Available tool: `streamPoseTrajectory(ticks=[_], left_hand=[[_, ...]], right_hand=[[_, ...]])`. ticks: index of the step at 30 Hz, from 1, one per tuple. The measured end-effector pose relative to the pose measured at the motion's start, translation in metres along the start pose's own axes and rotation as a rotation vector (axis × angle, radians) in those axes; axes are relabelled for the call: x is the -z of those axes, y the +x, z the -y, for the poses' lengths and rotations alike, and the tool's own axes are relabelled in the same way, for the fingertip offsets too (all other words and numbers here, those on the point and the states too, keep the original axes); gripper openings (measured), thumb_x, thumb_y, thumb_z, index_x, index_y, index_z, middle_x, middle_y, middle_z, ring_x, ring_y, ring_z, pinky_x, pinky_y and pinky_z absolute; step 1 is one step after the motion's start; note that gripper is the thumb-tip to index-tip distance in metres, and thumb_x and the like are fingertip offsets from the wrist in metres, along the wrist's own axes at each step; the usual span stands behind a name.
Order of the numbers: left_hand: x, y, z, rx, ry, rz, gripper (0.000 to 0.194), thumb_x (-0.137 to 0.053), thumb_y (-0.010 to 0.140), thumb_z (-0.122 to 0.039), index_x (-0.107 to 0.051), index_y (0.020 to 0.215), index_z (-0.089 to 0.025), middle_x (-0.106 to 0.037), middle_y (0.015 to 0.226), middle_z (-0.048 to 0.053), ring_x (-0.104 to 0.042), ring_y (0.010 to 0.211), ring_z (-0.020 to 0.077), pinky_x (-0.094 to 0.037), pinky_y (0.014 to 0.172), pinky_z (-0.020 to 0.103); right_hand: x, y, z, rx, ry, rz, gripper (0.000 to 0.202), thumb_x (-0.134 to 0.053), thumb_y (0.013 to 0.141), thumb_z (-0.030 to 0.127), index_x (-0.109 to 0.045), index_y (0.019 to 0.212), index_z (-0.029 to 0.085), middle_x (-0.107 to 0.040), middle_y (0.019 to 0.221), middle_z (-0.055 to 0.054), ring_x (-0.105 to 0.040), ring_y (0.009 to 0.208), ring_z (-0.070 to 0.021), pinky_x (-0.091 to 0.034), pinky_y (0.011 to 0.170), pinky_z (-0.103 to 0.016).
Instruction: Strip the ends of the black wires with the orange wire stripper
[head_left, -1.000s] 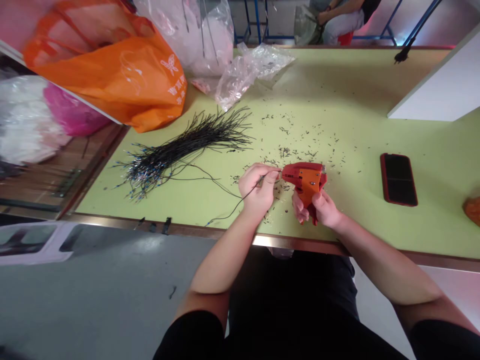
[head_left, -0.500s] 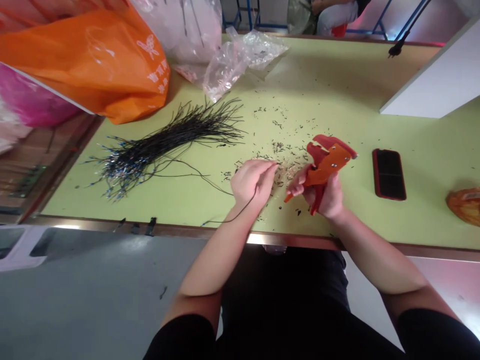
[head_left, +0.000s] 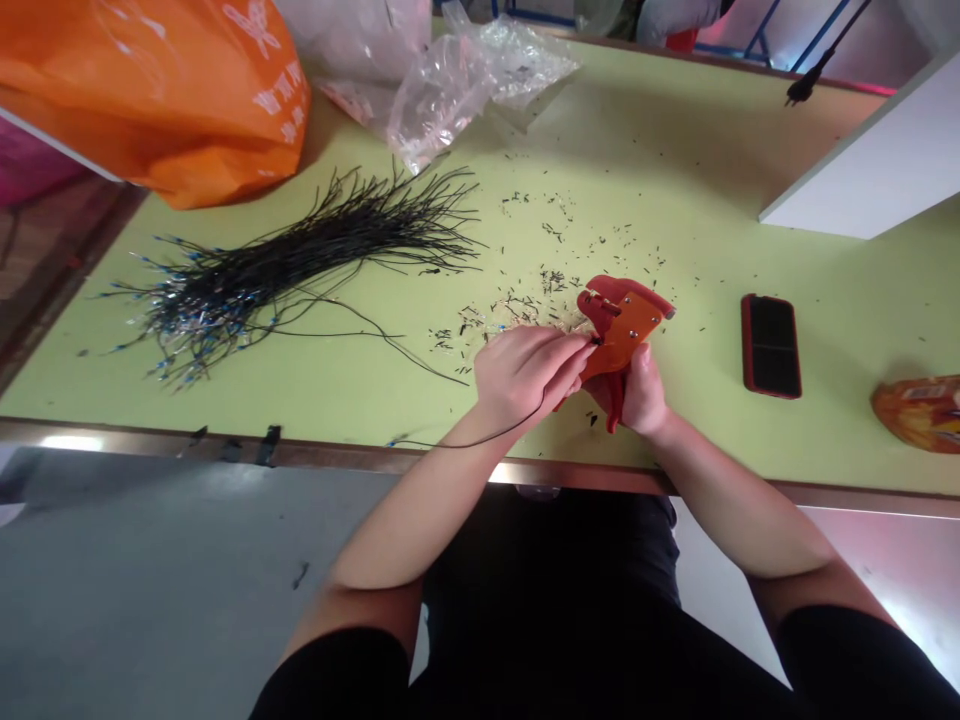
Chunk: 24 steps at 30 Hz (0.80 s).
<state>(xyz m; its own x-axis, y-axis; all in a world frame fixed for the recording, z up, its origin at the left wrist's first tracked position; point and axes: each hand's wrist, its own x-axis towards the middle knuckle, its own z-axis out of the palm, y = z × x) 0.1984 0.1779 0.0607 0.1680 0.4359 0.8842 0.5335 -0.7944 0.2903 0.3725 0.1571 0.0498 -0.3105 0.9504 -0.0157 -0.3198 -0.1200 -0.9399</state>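
My left hand (head_left: 525, 372) pinches a thin black wire (head_left: 495, 436) near one end, its fingertips right beside the tool's jaws. The wire's tail runs back over my left wrist to a blue tip near the table edge. Wrapped round the handles of an orange and red wire stripper (head_left: 628, 325) is my right hand (head_left: 639, 392), some of its fingers hidden behind the tool. Whether the wire's end sits inside the jaws I cannot tell. To the left lies a thick bundle of black wires (head_left: 300, 250), many with blue tips; a few strands lie loose beside it.
Short black clippings (head_left: 553, 280) litter the yellow-green table (head_left: 675, 150). An orange bag (head_left: 187, 110) and clear plastic bags (head_left: 450, 90) sit at the back left. Rightward are a phone (head_left: 772, 346), an amber-coloured container (head_left: 919, 412), a white panel (head_left: 870, 150) and a black plug (head_left: 804, 86).
My left hand has moved right with the wire, up to the wire stripper's jaws. The stripper has shifted slightly left, and the two hands now meet. The camera view has also shifted.
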Motion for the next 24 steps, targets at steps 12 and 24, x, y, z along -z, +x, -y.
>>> streamPoseTrajectory(ticks=[12,24], left_hand=[[-0.0019,0.0,-0.0042,-0.088,-0.015,-0.021,0.014,-0.077,0.1,-0.024,-0.074,0.114,-0.025,-0.078,0.081,-0.003,-0.068,0.064,0.0117,-0.052,0.063,0.028],[0.0018,0.0016,-0.0089,-0.088,-0.036,-0.03,0.014,-0.077,0.101,-0.023,-0.073,0.114,-0.022,-0.08,0.084,-0.002,-0.069,0.064,0.0109,-0.052,0.062,0.026]], right_hand=[[0.0029,-0.004,-0.0106,0.086,0.049,-0.166,0.065,-0.066,0.085,0.092,-0.067,0.102,0.028,-0.056,0.071,-0.003,-0.072,0.074,-0.0297,-0.065,0.055,-0.042],[0.0018,-0.0086,-0.009,0.029,-0.089,-0.21,0.079,-0.061,0.075,0.103,-0.064,0.099,0.028,-0.061,0.074,-0.005,-0.079,0.091,-0.0368,-0.072,0.068,-0.052]])
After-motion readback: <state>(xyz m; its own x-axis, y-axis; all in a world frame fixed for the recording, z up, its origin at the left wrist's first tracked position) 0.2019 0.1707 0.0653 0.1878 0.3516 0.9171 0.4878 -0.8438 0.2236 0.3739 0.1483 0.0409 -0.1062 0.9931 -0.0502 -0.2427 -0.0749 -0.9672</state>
